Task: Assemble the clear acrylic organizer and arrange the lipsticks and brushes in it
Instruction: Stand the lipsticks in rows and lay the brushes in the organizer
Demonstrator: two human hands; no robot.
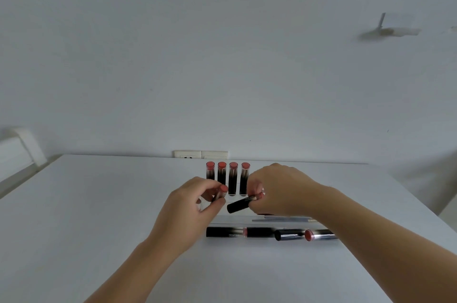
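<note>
Four lipsticks (227,176) stand in the organizer (210,206) at the tabletop's (99,203) far edge; left hand (190,206) fingers and right hand (277,189) fingers each pinch another; spare lipsticks (269,233) lie in front, unplaced; brushes unclear.

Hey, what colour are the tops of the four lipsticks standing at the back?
Coral pink, above black tubes: the four standing lipsticks, seen in the head view.
</note>
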